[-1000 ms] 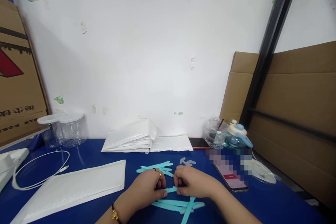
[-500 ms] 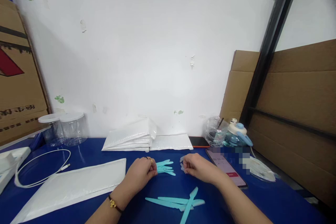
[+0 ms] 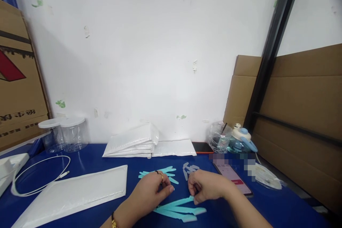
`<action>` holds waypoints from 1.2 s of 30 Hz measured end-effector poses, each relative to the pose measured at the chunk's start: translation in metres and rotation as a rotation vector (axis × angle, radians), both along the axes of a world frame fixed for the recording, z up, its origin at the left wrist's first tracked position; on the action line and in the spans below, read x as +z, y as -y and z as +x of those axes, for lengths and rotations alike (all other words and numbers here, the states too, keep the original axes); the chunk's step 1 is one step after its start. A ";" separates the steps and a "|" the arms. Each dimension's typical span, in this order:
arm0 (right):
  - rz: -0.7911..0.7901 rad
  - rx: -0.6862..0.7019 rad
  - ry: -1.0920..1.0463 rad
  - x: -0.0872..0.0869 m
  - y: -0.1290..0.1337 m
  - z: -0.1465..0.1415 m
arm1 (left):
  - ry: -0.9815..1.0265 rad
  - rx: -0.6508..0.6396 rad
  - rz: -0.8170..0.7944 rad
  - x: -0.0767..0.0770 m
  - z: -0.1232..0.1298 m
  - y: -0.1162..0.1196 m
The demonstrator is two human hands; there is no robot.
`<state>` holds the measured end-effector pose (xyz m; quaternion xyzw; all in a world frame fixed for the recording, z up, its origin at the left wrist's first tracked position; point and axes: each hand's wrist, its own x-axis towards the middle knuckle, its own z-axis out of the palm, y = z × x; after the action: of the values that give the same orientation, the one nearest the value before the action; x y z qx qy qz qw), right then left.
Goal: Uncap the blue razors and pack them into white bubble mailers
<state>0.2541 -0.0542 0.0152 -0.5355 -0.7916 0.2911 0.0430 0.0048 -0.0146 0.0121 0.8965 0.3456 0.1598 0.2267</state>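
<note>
My right hand (image 3: 204,186) is closed in a pinch on the head end of a turquoise eyebrow razor (image 3: 177,203). Two more turquoise razors (image 3: 181,209) fan out on the table just below it. Their narrow ends converge close to my left hand (image 3: 151,193), which is curled with thumb near index finger. A tiny pale bit shows by that thumb, but what the fingers hold is hidden. Partly behind my left hand lies a pile of turquoise razors (image 3: 168,169). Small translucent covers (image 3: 190,167) lie loosely just beyond my right hand.
A white padded envelope (image 3: 80,194) lies left, beside a white cable (image 3: 40,194). Stacked white envelopes (image 3: 130,144) and a dark phone (image 3: 203,147) are against the wall. At right are a lit phone (image 3: 235,178), a wrapped cup (image 3: 220,137) and a blue-lidded bottle (image 3: 240,140).
Both hands have come nearer. My left hand has left the razor pile, and my right hand has left the translucent covers and gripped a razor. The front razors now lie fanned rather than crossed.
</note>
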 end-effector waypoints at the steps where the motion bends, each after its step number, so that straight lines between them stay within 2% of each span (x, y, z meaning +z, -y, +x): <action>1: 0.002 -0.031 -0.031 0.000 0.000 -0.002 | -0.004 -0.025 0.009 -0.001 0.001 0.002; 4: 0.062 -0.104 -0.162 0.003 0.001 -0.009 | -0.045 -0.068 0.070 -0.005 0.003 0.002; 7: 0.125 -0.139 -0.212 0.006 0.001 -0.012 | -0.115 -0.055 0.147 -0.007 0.003 -0.007; 11: 0.189 -0.203 -0.177 0.006 -0.004 -0.001 | -0.183 0.069 0.226 -0.004 -0.006 -0.024; 15: 0.282 -0.319 -0.135 0.008 -0.006 0.007 | -0.177 0.172 0.221 0.002 -0.015 -0.033; 18: 0.291 -0.246 -0.100 0.014 0.001 0.003 | -0.090 0.146 0.181 0.005 -0.014 -0.024; 22: 0.000 -0.026 -0.017 0.017 0.012 -0.005 | -0.038 -0.056 0.025 0.003 -0.005 -0.003; 24: -0.044 0.023 0.056 0.014 0.014 -0.008 | -0.040 -0.123 -0.006 -0.002 -0.002 0.003; 30: 0.060 0.037 0.143 0.006 0.013 -0.024 | -0.077 -0.119 -0.024 -0.018 0.004 0.001; 36: 0.228 0.013 0.102 0.006 0.009 -0.028 | -0.117 -0.096 0.077 -0.012 0.004 -0.006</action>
<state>0.2262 -0.0630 0.0208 -0.5359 -0.8243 0.1721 0.0613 0.0087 -0.0088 0.0000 0.9279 0.3084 0.1091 0.1788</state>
